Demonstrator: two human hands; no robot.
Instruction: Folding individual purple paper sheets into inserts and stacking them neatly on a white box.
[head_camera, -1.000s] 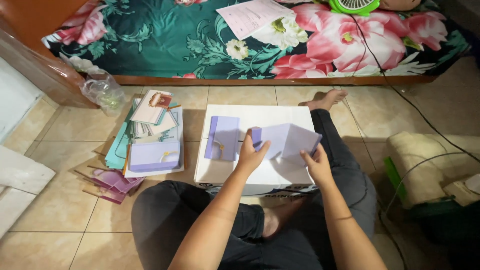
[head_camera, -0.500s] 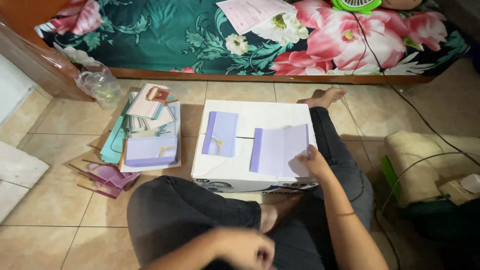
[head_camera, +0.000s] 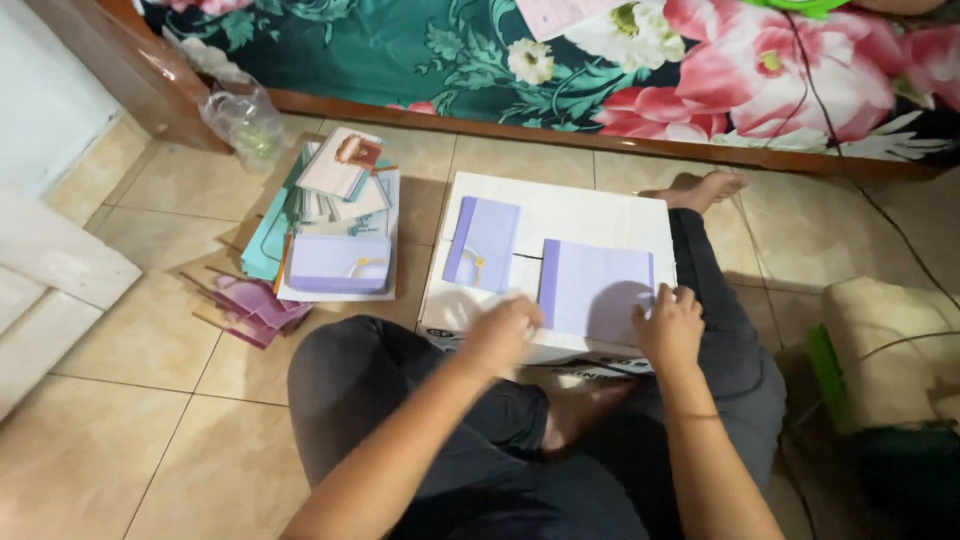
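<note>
1. Lilac card (head_camera: 592, 290): larger, rectangular, flat on the white box (head_camera: 600, 215), near its front right corner, long side along the front edge.
2. Folded lilac card (head_camera: 483, 243): smaller, flat, left of centre, yellow tie at its lower edge.

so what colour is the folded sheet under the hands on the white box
Pale lilac folded sheet, lying on the white box; the head view shows it.

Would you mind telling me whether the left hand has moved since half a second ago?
Yes: the left hand came up from the lap to the white box.
</note>
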